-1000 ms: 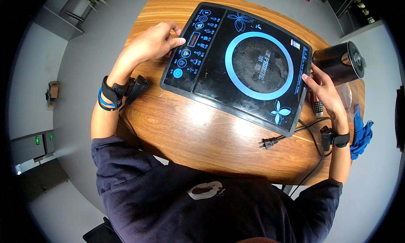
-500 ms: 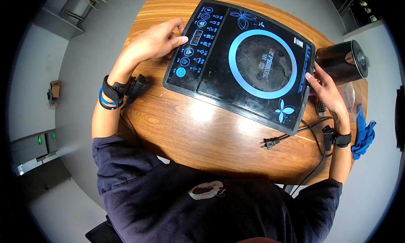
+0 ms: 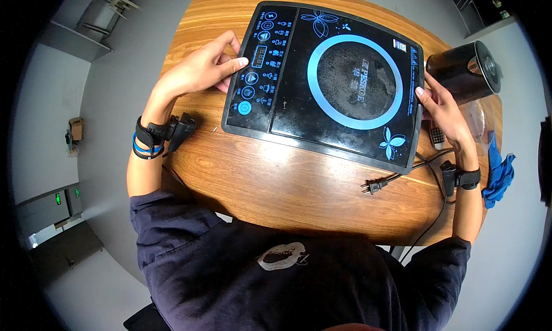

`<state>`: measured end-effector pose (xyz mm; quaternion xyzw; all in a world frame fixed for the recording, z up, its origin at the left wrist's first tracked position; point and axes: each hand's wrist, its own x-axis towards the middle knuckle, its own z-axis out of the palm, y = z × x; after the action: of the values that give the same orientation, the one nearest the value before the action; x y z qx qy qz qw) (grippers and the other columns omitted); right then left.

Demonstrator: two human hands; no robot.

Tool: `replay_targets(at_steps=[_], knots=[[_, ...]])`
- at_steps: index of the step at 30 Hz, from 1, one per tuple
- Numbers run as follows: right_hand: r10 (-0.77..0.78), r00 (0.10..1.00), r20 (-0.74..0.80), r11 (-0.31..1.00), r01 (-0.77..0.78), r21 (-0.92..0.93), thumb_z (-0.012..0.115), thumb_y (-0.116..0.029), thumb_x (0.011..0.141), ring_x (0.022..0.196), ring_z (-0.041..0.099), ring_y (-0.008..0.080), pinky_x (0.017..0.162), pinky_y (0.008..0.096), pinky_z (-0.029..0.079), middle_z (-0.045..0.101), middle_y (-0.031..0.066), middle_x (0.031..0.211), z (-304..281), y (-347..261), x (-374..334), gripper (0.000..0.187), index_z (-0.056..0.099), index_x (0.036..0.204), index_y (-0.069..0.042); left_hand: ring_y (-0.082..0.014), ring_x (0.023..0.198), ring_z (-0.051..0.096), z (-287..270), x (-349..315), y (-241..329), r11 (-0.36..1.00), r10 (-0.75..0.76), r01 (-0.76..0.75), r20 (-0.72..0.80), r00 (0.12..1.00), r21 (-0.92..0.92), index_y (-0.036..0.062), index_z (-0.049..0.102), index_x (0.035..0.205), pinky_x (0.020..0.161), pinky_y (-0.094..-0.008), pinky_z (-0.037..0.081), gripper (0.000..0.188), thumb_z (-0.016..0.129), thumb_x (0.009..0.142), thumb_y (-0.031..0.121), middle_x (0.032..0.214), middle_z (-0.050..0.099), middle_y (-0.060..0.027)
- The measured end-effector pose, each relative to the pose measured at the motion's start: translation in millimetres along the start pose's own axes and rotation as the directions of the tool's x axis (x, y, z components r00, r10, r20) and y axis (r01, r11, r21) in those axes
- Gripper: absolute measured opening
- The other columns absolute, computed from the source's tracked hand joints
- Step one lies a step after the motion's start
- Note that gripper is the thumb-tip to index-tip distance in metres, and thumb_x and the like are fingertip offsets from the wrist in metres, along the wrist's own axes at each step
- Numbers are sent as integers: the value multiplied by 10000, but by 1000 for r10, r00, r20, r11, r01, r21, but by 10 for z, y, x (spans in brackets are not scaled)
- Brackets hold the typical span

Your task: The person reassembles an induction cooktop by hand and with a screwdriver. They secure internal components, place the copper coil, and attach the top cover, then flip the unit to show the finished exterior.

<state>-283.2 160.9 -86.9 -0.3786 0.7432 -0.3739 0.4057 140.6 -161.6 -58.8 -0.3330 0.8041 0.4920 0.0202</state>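
Observation:
A black induction cooktop [image 3: 293, 101] with a blue ring and flower patterns spans the space between my hands, turned so that its button panel lies on the left. My left hand [image 3: 208, 66] grips the panel-side edge, thumb on the rim beside the small display and fingers partly hidden at the side. On the opposite edge, my right hand [image 3: 440, 104] holds the rim, its thumb on top and its other fingers along the side. Whether the cooktop rests on the wooden table [image 3: 276, 204] or is slightly raised, I cannot tell.
A dark cylindrical pot [image 3: 457, 72] lies beyond my right hand. Near that wrist are a power plug [image 3: 375, 185] with its cord, a small keypad device [image 3: 437, 138] and a blue cloth [image 3: 499, 176] at the table edge. Black straps circle both wrists.
The cooktop has turned slightly counterclockwise, its right end moving away from me. Both hands have moved with it, still on its edges. The plug has shifted a little to the right and away.

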Motion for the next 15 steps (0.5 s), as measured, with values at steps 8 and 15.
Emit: replay_targets(at_steps=[8,15], knots=[[48,998,52,999,-47,-19,673,-312,1178,846,653,23,729,225,595,723,-50,1020,-47,-66,8,730,351,1788,-72,-129,1026,767,-169,165,131,999,-14,13,-27,1000,-37,6,605,1459,870,-305,676,463,696,1164,352,1126,777,-60],[-88,996,1,995,88,-52,734,-279,1145,998,645,71,793,273,624,646,-10,1087,-44,-4,36,854,250,1835,-148,-145,1174,687,-365,884,-157,945,316,-292,-185,931,145,225,454,1773,1033,-331,581,641,623,1191,433,1493,694,-80]])
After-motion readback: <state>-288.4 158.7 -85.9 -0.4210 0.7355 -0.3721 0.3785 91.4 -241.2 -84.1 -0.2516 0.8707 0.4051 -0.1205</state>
